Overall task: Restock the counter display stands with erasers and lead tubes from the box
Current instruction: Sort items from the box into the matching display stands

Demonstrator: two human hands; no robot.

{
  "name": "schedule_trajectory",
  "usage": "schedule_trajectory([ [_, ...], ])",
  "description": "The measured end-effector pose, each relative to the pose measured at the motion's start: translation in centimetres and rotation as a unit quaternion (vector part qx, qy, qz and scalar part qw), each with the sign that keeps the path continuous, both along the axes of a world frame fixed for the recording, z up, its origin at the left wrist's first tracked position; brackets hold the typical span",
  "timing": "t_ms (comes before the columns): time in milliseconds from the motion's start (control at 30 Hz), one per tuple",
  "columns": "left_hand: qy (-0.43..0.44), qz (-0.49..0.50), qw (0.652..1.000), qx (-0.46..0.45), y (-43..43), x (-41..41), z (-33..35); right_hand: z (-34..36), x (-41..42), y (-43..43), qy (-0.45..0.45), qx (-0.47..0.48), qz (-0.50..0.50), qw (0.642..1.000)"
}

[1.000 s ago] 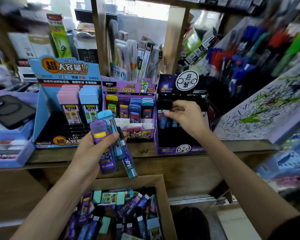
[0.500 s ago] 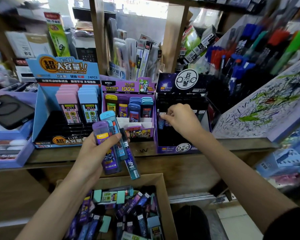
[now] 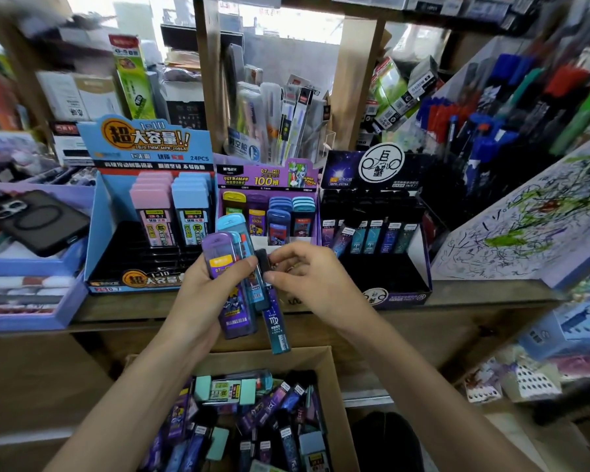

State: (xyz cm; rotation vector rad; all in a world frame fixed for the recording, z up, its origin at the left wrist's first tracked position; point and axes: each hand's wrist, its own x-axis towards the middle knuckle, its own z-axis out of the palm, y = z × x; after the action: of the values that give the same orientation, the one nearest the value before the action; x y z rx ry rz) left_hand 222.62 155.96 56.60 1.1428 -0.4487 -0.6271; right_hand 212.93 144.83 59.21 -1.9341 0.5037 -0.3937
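My left hand [image 3: 198,301] grips a bundle of lead tubes [image 3: 234,287] in front of the counter: a purple one, a light blue one and a thin teal one. My right hand [image 3: 307,281] pinches the black top of the thin teal lead tube [image 3: 276,321] in that bundle. On the counter stand a blue display stand [image 3: 116,212] with pink and blue packs, a purple display stand [image 3: 266,178] with short tubes, and a black display stand [image 3: 419,267] with a row of thin tubes. The cardboard box [image 3: 331,379] below holds several tubes and erasers.
A wooden counter edge [image 3: 474,294] runs under the stands. A purple tray [image 3: 31,321] with a black phone case [image 3: 38,223] sits at left. A scribbled test pad [image 3: 525,226] leans at right, with racks of pens [image 3: 491,107] behind it.
My right hand has left the black stand and moved left to the bundle in my left hand, where it now pinches the thin teal tube.
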Motion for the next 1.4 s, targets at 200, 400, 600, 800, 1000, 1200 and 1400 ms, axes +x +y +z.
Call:
schedule_trajectory([
  [200,-0.028,-0.020,0.999,0.011,-0.4,0.1,-0.3,-0.2,-0.8,-1.4,-0.027,0.040,0.007,0.999],
  [400,-0.020,-0.054,0.998,0.004,-1.2,0.1,-0.5,2.8,-4.7,-8.2,-0.151,-0.043,-0.148,0.976],
  [600,-0.016,-0.056,0.998,0.004,-1.8,-0.3,-0.8,2.3,-5.0,-10.7,-0.043,-0.289,-0.077,0.953],
  [800,-0.016,-0.063,0.998,0.011,-1.6,-0.1,-1.1,1.4,-3.8,-10.2,-0.056,-0.299,-0.019,0.952],
  [1000,-0.010,-0.057,0.998,0.015,-1.4,0.3,-1.4,1.5,-2.3,-9.9,-0.109,-0.211,-0.005,0.971],
  [1200,-0.007,-0.047,0.999,0.015,-1.3,0.5,-1.6,1.2,-3.9,-11.2,-0.220,-0.162,-0.096,0.957],
  [1400,-0.001,-0.049,0.999,0.010,-1.4,0.2,-1.6,-0.9,-4.1,-12.1,-0.164,-0.148,-0.120,0.968],
])
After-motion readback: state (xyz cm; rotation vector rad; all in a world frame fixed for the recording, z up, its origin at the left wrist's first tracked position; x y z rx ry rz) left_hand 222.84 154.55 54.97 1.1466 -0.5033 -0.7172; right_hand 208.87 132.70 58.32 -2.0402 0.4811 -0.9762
